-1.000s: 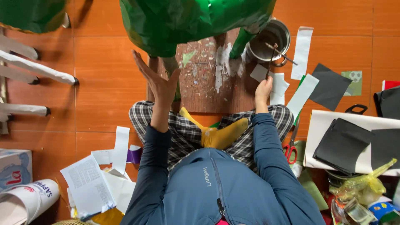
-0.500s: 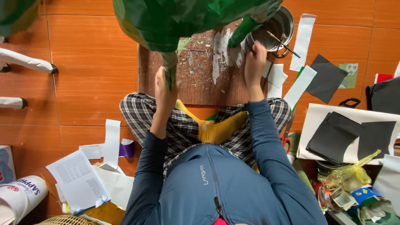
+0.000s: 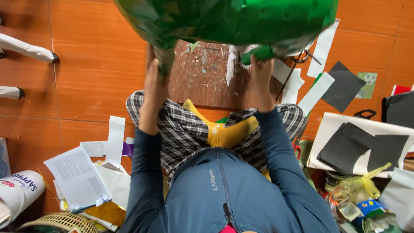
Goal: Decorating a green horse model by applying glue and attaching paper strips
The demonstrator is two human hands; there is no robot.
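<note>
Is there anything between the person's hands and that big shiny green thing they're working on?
Nothing visible. The left hand is right on a hanging leg of the big green shape, and the right hand touches another green leg. Both hands are above the wooden board, with no other thing between them and the green surface.

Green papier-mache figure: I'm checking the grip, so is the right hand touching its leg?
Touching. The head view shows the right hand closed around the green papier-mache figure's stubby leg.
</note>
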